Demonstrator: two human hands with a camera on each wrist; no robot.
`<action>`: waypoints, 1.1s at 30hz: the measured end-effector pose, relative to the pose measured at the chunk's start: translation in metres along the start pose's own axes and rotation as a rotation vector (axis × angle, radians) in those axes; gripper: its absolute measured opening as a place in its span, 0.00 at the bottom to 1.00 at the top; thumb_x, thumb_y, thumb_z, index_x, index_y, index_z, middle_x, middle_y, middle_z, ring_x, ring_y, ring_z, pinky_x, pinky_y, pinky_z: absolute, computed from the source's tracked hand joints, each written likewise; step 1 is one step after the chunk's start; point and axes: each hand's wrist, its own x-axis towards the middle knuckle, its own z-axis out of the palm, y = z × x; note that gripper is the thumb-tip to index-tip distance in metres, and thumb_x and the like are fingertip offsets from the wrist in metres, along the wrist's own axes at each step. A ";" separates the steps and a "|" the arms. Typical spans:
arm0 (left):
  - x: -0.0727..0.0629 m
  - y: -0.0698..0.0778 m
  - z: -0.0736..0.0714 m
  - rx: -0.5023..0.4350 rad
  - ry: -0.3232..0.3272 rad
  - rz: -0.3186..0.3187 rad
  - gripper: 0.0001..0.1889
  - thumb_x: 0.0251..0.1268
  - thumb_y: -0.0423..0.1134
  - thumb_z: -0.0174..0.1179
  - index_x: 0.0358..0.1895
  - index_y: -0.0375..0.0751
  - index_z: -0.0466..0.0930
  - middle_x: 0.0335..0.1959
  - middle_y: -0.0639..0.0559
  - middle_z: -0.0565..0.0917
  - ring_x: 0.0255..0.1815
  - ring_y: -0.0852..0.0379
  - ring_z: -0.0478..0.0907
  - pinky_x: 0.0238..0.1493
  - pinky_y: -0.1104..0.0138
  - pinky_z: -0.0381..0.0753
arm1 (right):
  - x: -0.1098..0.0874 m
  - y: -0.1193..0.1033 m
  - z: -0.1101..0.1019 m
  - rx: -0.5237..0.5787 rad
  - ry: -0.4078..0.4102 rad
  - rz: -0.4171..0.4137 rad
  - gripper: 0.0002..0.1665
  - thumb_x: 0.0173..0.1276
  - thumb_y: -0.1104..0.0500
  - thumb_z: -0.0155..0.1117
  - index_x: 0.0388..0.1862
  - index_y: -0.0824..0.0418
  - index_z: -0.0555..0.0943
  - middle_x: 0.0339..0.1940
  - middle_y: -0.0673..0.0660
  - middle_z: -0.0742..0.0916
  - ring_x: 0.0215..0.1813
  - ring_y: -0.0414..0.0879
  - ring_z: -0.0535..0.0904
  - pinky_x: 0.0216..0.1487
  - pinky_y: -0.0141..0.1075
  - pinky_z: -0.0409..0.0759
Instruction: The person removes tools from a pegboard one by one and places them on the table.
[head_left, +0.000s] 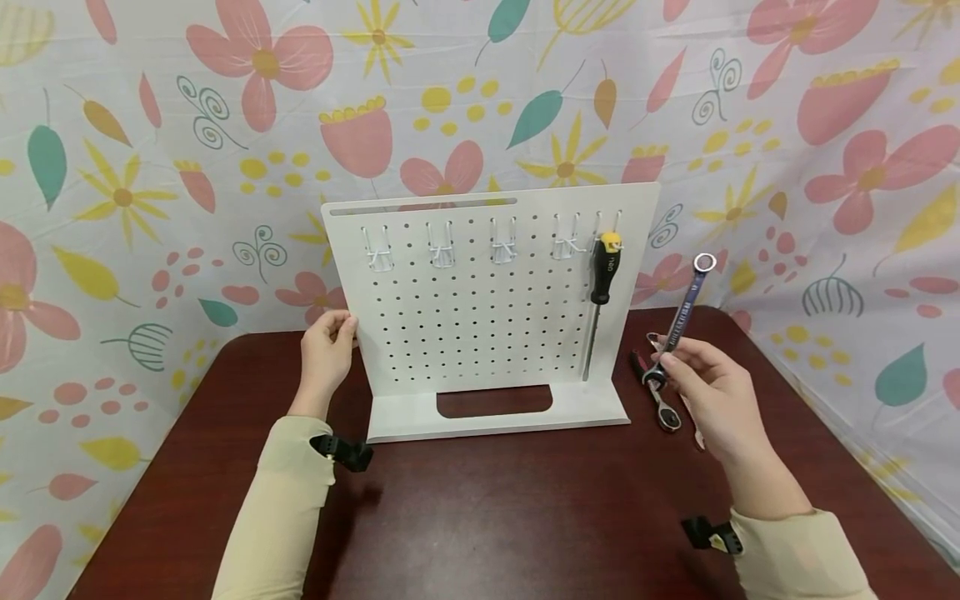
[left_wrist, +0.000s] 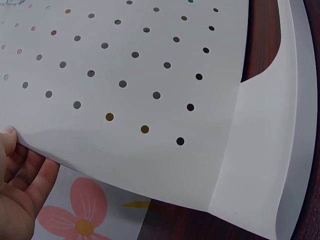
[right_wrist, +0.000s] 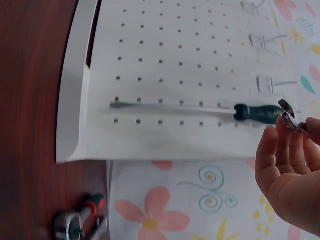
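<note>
A white pegboard (head_left: 465, 354) with a folded base stands on the table. My left hand (head_left: 324, 358) pinches its left edge; in the left wrist view the thumb is in front and the fingers are behind. Raised at the board's right side, my right hand (head_left: 716, 396) holds a combination wrench (head_left: 684, 315) near its open end, with the ring end pointing up. A screwdriver (head_left: 602, 279) with a black and yellow handle hangs, shaft down, from the rightmost hook. In the right wrist view, the open end of the wrench (right_wrist: 291, 120) overlaps the screwdriver's handle.
Several white wire hooks (head_left: 441, 250) line the board's upper part. Below and behind my right hand lie a ratchet (head_left: 666, 415), a red-and-black handle (head_left: 639, 365) and another metal tool, partly hidden. A flowered cloth (head_left: 262, 167) hangs behind the dark red table (head_left: 480, 508).
</note>
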 end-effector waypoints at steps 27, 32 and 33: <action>0.000 0.003 -0.001 -0.029 -0.011 -0.002 0.15 0.73 0.43 0.49 0.49 0.33 0.76 0.44 0.39 0.79 0.44 0.46 0.80 0.48 0.58 0.84 | -0.005 0.037 -0.110 0.209 -0.053 0.232 0.15 0.71 0.69 0.53 0.45 0.55 0.84 0.36 0.48 0.88 0.36 0.37 0.84 0.37 0.28 0.84; 0.001 0.002 -0.001 -0.015 -0.010 -0.006 0.15 0.73 0.43 0.49 0.49 0.35 0.76 0.43 0.40 0.80 0.43 0.48 0.80 0.46 0.62 0.84 | -0.002 0.047 -0.132 0.219 -0.017 0.317 0.14 0.70 0.68 0.54 0.42 0.54 0.85 0.32 0.48 0.88 0.31 0.40 0.84 0.34 0.28 0.84; 0.001 0.001 -0.001 -0.011 -0.010 -0.004 0.15 0.73 0.43 0.49 0.49 0.35 0.76 0.43 0.40 0.80 0.43 0.48 0.80 0.45 0.64 0.84 | -0.001 0.049 -0.136 0.221 -0.007 0.332 0.15 0.70 0.68 0.54 0.40 0.54 0.86 0.31 0.48 0.88 0.30 0.40 0.83 0.34 0.29 0.84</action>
